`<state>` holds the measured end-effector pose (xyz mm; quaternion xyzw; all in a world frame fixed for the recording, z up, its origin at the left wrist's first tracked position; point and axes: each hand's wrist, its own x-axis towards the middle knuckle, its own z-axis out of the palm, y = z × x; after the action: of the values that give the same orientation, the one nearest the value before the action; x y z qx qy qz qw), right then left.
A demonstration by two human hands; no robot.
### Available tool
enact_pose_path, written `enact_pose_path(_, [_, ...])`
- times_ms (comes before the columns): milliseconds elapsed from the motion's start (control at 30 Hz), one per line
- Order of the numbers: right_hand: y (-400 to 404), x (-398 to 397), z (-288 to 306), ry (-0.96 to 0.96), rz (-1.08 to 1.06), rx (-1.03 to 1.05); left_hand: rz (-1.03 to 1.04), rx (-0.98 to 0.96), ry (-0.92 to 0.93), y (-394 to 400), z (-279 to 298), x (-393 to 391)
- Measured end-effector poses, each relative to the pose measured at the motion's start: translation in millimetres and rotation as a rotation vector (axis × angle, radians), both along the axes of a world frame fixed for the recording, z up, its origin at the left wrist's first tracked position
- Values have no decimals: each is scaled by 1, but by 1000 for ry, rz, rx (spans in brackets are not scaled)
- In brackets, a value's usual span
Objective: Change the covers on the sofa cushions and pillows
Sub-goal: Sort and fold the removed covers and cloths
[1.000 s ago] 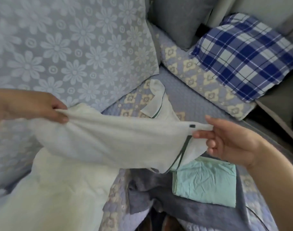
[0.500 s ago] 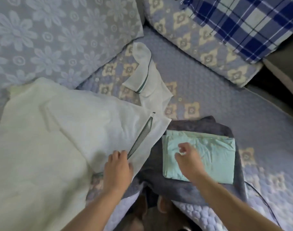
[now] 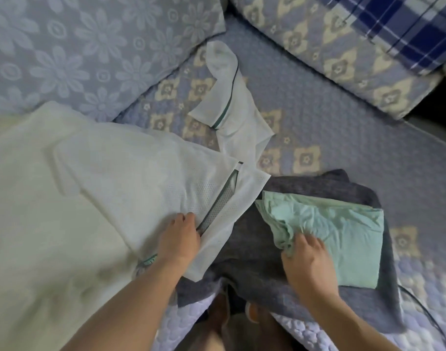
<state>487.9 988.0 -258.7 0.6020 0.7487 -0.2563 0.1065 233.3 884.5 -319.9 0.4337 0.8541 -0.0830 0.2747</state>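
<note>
A white mesh pillow cover [image 3: 146, 183] with a green-edged zipper lies flat over a white pillow [image 3: 39, 244] at the left. My left hand [image 3: 180, 239] rests on the cover beside the zipper opening, fingers curled at its edge. A folded mint-green cover [image 3: 343, 231] sits on a folded dark grey cloth [image 3: 244, 252] on the sofa seat. My right hand [image 3: 307, 257] pinches the bunched near-left corner of the mint cover. A second small white cover [image 3: 232, 115] lies crumpled farther back.
A large blue floral cushion [image 3: 77, 51] leans at the back left. A blue cushion with yellow motifs [image 3: 338, 62] and a blue plaid pillow [image 3: 407, 29] lie at the back right. The quilted sofa seat [image 3: 343, 138] stretches between them. A dark cable [image 3: 424, 315] runs at the lower right.
The white cover, held stretched between both hands a second ago, now lies flat on the pillow. My right hand has moved onto the mint cover and bunched up its corner.
</note>
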Motion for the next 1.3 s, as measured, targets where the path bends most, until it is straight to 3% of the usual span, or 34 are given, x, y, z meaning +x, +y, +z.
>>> enact_pose_path(67, [11,5,24,129,-261,-79,-11,-5,12,-1,-7,-5])
enact_pose_path(133, [20,6,54,302,-393,-2,-14,-20,19,-2,-9,-13])
enact_pose_path(267, [20,-16,120,507,-478,265,287,152,-75,0,6,-26])
enact_pose_path(433, [-28,-81,122,746,-429,136,518,480,-176,-8,51,-36])
enact_pose_path(533, [-62,-126,80,670,-178,-86,477,541,-133,-4,64,-46])
enact_pose_path(633, [-84,-157,37,380,174,-219,441,541,-96,5,74,-48])
enact_pose_path(767, [-85,-178,19,349,168,-231,428,552,-31,7,83,-53])
enact_pose_path(900, [-72,-185,14,394,-30,-180,128,595,-12,-12,83,-44])
enact_pose_path(967, [-77,-188,13,384,189,-198,154,614,-65,-16,84,-40])
enact_pose_path(1067, [-88,-194,13,172,522,-276,110,677,-196,-21,83,-39])
enact_pose_path(1133, [-79,-199,9,114,420,-272,-44,665,-245,-27,84,-37])
enact_pose_path(1233, [-55,-193,4,397,-102,-330,-178,651,-260,-41,82,-28])
enact_pose_path(1267, [-50,-190,6,454,-68,-386,-173,638,-257,-45,81,-24])
enact_pose_path(1300, [-48,-189,7,407,144,-452,-150,620,-241,-48,80,-20])
